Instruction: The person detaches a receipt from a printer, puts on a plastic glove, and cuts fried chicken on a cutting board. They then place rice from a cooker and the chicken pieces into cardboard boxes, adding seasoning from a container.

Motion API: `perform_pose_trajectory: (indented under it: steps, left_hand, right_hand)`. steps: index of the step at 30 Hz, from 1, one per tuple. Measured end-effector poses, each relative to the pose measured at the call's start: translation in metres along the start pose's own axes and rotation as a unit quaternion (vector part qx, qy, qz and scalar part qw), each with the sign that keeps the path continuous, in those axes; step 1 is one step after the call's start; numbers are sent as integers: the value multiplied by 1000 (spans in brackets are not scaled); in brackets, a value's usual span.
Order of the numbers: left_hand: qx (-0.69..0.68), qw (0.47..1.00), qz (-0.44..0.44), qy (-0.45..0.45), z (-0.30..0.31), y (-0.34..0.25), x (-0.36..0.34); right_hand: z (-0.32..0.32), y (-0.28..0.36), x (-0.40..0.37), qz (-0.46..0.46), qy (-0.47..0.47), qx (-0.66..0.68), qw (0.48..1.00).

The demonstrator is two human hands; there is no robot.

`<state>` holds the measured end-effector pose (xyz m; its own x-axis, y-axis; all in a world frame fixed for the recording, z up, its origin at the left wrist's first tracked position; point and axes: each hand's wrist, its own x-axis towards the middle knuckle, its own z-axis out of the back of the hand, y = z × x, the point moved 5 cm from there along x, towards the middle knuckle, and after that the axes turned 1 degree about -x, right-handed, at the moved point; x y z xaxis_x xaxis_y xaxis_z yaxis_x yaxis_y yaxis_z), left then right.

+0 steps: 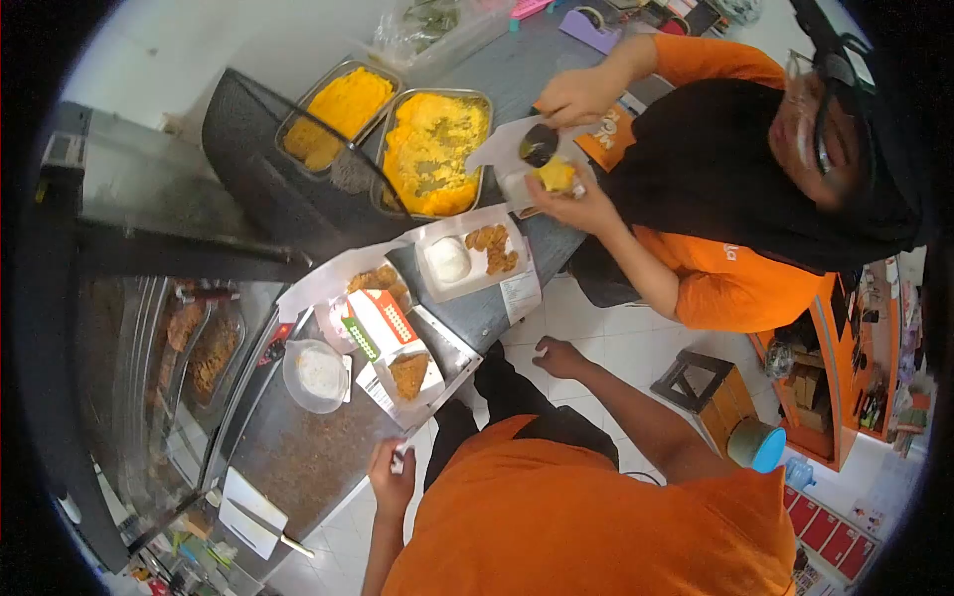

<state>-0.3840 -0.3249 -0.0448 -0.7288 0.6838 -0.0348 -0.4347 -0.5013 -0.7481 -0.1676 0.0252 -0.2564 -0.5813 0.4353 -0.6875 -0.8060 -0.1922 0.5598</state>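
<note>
Steel counter (308, 457) is bordered by white floor tiles (616, 343). Fingers of the left hand (393, 484) are pinched on a small white item (399, 460) at the counter edge, with an open box (407, 374) of fried food at 12 o'clock and a rice bowl (318, 375) at 11. The right hand (561, 358), at 2 o'clock, is loosely curled and empty, held over the tiles; a co-worker's hands (576, 94) are seen at 12.
</note>
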Motion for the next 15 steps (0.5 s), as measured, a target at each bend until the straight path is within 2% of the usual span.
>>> perform_pose_trajectory:
  steps: [1, 2, 6, 8, 9, 10, 11, 12, 15]
  left_hand:
    - [1, 1000, 8, -5, 6, 10, -27]
    - [-14, 997, 72, -19, 11, 28, -56]
    - [-77, 954, 280, -73, 6, 104, -178]
    - [-98, 929, 344, -92, -22, 173, -268]
    - [-96, 919, 367, -108, -48, 225, -334]
    - [-214, 856, 461, -97, -56, 227, -370]
    - [-7, 901, 434, -8, -49, 217, -392]
    - [-93, 868, 485, -47, -82, 272, -461]
    - [-129, 821, 553, -58, -93, 271, -547]
  right_hand:
    - [-13, 6, -1, 22, 66, -61, 996]
    - [-27, 13, -3, 47, 132, -122, 983]
    - [-70, 65, -6, 167, 175, -227, 944]
    - [-98, 88, -9, 201, 201, -242, 928]
    - [-109, 98, -13, 214, 210, -250, 921]
    - [-120, 109, -20, 232, 214, -230, 921]
    - [-132, 122, -25, 242, 210, -241, 916]
    - [-149, 134, -33, 245, 233, -260, 905]
    - [-201, 155, -60, 266, 246, -299, 883]
